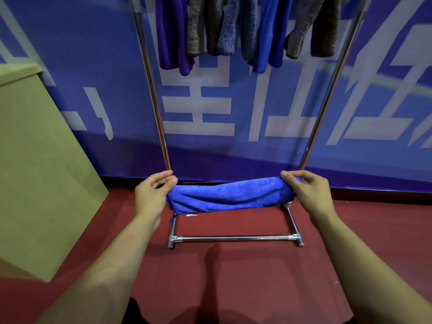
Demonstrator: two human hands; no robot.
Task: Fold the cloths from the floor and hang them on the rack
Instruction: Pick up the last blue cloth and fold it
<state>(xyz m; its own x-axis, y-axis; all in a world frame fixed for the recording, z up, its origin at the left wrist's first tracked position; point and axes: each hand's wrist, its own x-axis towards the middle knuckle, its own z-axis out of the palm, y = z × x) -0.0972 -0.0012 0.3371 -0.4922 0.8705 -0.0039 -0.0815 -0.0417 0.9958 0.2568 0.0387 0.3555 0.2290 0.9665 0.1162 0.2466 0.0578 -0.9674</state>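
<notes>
A blue cloth [230, 195] hangs folded into a long narrow band, stretched level in the air between my two hands. My left hand [153, 195] pinches its left end with thumb and fingers. At the other end, my right hand [308, 192] pinches the cloth the same way. Behind it stands the chrome rack [236, 238], its two uprights rising on either side and its base bar on the floor below the cloth. Several cloths [245, 29], purple, brown, grey-blue and blue, hang from the rack's top, which is out of frame.
A tall cardboard box [39, 164] stands to the left of the rack. A blue banner with white characters [210, 108] covers the wall behind. The floor is red carpet [233, 277].
</notes>
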